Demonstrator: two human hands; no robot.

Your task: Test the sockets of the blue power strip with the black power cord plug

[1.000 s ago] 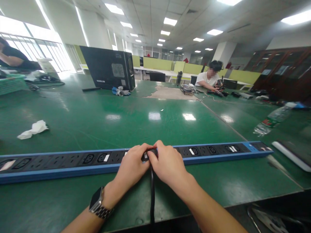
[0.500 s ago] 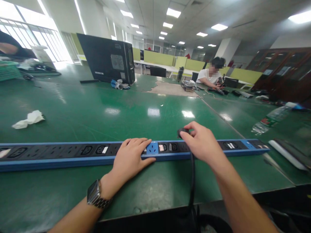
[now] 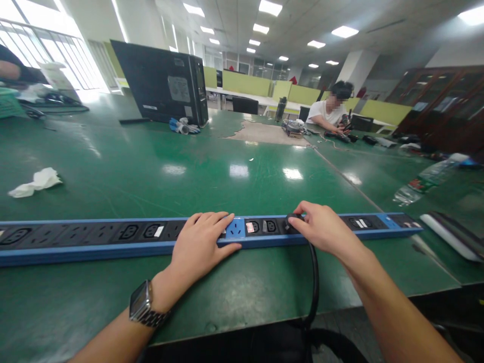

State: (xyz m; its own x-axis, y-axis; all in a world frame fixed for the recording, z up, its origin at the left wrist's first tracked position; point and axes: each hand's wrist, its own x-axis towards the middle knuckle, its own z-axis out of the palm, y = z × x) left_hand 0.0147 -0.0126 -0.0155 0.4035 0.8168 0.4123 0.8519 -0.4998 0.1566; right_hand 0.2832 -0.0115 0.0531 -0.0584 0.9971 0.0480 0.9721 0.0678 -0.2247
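Note:
A long blue and black power strip (image 3: pixel 151 247) with rows of sockets lies across the bench near its front edge. My left hand (image 3: pixel 202 242) grips it around the middle, fingers over the top and thumb along the near side, just left of a blue socket (image 3: pixel 236 228). With thumb and fingers my right hand (image 3: pixel 321 227) pinches a black power plug (image 3: pixel 290 224), which is down at the strip's sockets. How far the plug sits in the socket is hidden. Its thick black cable (image 3: pixel 315 282) hangs from under the hand over the front edge.
On the green bench (image 3: pixel 204 186) are crumpled tissue (image 3: pixel 36 182), a black computer case (image 3: pixel 162 85), gloves (image 3: pixel 184 126) and a plastic bottle (image 3: pixel 427 181). A dark object with a white edge (image 3: pixel 449 234) lies past the strip's right end. A person (image 3: pixel 328 113) sits across.
My right hand has lowered the plug from above the strip onto its sockets, and the cable has swung right. My left hand stays on the strip.

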